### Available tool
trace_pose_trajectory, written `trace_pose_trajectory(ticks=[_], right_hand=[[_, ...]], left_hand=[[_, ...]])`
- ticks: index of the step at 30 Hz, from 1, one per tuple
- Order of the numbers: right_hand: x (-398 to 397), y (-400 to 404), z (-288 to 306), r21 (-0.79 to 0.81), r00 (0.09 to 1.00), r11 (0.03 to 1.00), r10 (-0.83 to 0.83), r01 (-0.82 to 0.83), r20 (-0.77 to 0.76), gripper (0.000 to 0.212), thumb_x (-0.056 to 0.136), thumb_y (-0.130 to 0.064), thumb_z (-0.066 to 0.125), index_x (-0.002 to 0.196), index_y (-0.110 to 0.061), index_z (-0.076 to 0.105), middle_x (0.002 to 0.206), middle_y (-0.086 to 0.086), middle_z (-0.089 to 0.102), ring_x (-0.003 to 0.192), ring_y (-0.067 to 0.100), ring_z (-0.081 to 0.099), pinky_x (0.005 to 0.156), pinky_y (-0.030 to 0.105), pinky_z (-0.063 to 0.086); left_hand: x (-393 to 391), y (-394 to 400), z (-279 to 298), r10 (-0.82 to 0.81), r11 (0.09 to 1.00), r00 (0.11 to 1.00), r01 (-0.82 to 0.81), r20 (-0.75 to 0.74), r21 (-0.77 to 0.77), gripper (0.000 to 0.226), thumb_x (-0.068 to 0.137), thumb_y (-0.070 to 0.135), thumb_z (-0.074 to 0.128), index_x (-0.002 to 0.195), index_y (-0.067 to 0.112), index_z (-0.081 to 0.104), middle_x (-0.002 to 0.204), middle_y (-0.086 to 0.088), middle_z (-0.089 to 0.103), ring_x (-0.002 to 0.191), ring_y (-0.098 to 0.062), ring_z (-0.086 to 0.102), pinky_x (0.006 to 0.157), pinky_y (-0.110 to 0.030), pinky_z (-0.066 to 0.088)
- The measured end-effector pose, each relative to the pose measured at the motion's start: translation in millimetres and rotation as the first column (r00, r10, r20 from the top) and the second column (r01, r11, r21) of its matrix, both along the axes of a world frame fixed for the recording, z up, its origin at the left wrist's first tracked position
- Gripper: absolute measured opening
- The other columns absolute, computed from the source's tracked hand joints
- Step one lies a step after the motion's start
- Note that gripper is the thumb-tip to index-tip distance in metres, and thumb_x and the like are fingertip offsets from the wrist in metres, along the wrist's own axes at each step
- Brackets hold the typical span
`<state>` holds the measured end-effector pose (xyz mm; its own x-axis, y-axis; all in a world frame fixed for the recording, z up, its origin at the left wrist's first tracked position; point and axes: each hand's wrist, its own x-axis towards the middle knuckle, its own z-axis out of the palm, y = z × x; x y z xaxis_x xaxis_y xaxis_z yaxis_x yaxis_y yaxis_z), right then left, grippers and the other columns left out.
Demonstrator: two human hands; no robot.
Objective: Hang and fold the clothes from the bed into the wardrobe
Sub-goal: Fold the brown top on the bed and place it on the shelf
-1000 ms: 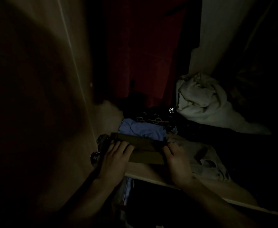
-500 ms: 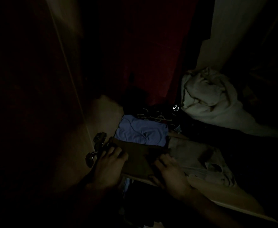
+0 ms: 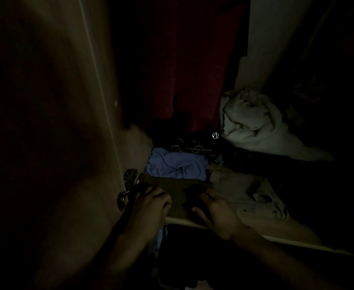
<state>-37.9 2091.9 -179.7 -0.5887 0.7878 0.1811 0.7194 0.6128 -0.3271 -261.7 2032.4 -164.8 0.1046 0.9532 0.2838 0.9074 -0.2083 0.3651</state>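
A folded brown garment (image 3: 178,191) lies at the front of the wardrobe shelf (image 3: 276,235). My left hand (image 3: 151,204) rests on its left end, fingers laid over the cloth. Spread fingers of my right hand (image 3: 216,212) press on its right part. Directly behind it sits a folded blue garment (image 3: 176,166), with a dark patterned garment (image 3: 190,146) further back. The scene is very dim.
A beige garment (image 3: 253,195) lies to the right on the shelf, with a crumpled white cloth (image 3: 255,126) behind it. Red fabric (image 3: 188,70) hangs at the back. The wardrobe door (image 3: 57,122) and its metal hinge (image 3: 128,185) stand close on the left.
Both hands stay on the brown garment, which now lies flatter and nearer the shelf's front edge. My hands have slid slightly back toward me.
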Motion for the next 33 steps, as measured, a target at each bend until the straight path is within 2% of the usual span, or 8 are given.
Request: trace_pose_trajectory(ticks=[2, 5, 9, 12, 16, 23, 26, 33], right_hand=[[1.1, -12.2, 6.7, -0.021, 0.999, 0.999, -0.049, 0.049, -0.004, 0.062, 0.091, -0.059, 0.032, 0.126, -0.017, 0.059, 0.121, 0.007, 0.059, 0.103, 0.026, 0.060, 0.082, 0.031, 0.049], [9.0, -32.9, 15.1, -0.012, 0.995, 0.995, -0.099, 0.099, 0.004, 0.050, 0.093, -0.049, 0.045, 0.130, -0.018, 0.056, 0.123, 0.007, 0.059, 0.101, 0.026, 0.061, 0.080, 0.033, 0.052], [31.8, -64.4, 26.0, 0.127, 0.993, 0.986, -0.114, 0.109, 0.032, 0.035, 0.091, -0.037, 0.056, 0.115, -0.012, 0.065, 0.113, 0.006, 0.063, 0.098, 0.024, 0.060, 0.078, 0.030, 0.050], [57.9, -91.5, 32.8, 0.080, 0.978, 0.976, -0.205, 0.202, 0.030, 0.043, 0.090, -0.038, 0.059, 0.126, -0.015, 0.059, 0.123, 0.008, 0.059, 0.109, 0.027, 0.056, 0.088, 0.036, 0.049], [93.4, -119.8, 38.5, 0.103, 0.958, 0.957, -0.279, 0.271, 0.072, 0.049, 0.090, -0.042, 0.057, 0.132, -0.016, 0.055, 0.129, 0.005, 0.055, 0.117, 0.027, 0.052, 0.096, 0.038, 0.046], [164.2, -180.3, 52.8, 0.158, 0.940, 0.929, -0.342, 0.334, 0.023, 0.050, 0.093, -0.050, 0.050, 0.135, -0.021, 0.050, 0.131, 0.000, 0.050, 0.118, 0.020, 0.048, 0.099, 0.035, 0.043], [204.2, -215.0, 56.3, 0.183, 0.923, 0.910, -0.383, 0.371, 0.033, 0.049, 0.094, -0.050, 0.048, 0.135, -0.023, 0.048, 0.131, 0.001, 0.048, 0.118, 0.022, 0.045, 0.094, 0.035, 0.040], [279.4, -292.3, 51.2, 0.013, 0.897, 0.897, -0.441, 0.441, -0.018, 0.054, 0.095, -0.050, 0.050, 0.141, -0.023, 0.043, 0.131, 0.004, 0.046, 0.116, 0.025, 0.045, 0.097, 0.037, 0.042]], left_hand=[[0.2, -1.5, -0.9, -0.013, 0.999, 0.995, 0.010, 0.094, 0.035, 0.011, 0.079, 0.011, 0.063, 0.074, 0.020, 0.063, 0.090, 0.007, 0.059, 0.086, -0.015, 0.054, 0.074, -0.038, 0.047], [8.1, -5.7, 0.3, -0.004, 1.000, 0.985, -0.001, 0.172, 0.030, 0.015, 0.076, 0.003, 0.069, 0.069, 0.015, 0.063, 0.090, 0.002, 0.061, 0.086, -0.017, 0.056, 0.075, -0.040, 0.050], [26.8, -13.1, -2.6, -0.071, 0.997, 0.980, 0.064, 0.184, 0.042, 0.019, 0.078, 0.016, 0.077, 0.068, 0.015, 0.060, 0.090, 0.001, 0.061, 0.087, -0.020, 0.057, 0.074, -0.042, 0.052], [45.2, -25.7, -0.7, -0.127, 0.992, 0.974, 0.120, 0.189, 0.048, 0.025, 0.078, 0.034, 0.078, 0.071, 0.019, 0.059, 0.082, 0.003, 0.059, 0.084, -0.020, 0.056, 0.072, -0.038, 0.050], [67.3, -46.2, 7.1, -0.182, 0.983, 0.974, 0.177, 0.135, 0.046, 0.024, 0.080, 0.049, 0.064, 0.084, 0.025, 0.064, 0.090, 0.008, 0.061, 0.089, -0.018, 0.055, 0.075, -0.036, 0.050], [129.5, -96.6, 28.3, -0.180, 0.984, 0.984, 0.180, 0.001, 0.019, 0.033, 0.087, 0.049, 0.061, 0.105, 0.021, 0.066, 0.112, 0.002, 0.063, 0.104, -0.023, 0.055, 0.083, -0.034, 0.048], [168.7, -132.7, 38.6, -0.195, 0.980, 0.975, 0.198, -0.103, 0.010, 0.037, 0.085, 0.055, 0.052, 0.102, 0.024, 0.063, 0.112, 0.004, 0.061, 0.106, -0.023, 0.055, 0.084, -0.035, 0.047], [244.5, -225.3, 52.2, -0.226, 0.974, 0.942, 0.225, -0.250, -0.034, 0.030, 0.090, 0.051, 0.056, 0.111, 0.030, 0.059, 0.115, 0.010, 0.056, 0.109, -0.015, 0.051, 0.088, -0.033, 0.039]])
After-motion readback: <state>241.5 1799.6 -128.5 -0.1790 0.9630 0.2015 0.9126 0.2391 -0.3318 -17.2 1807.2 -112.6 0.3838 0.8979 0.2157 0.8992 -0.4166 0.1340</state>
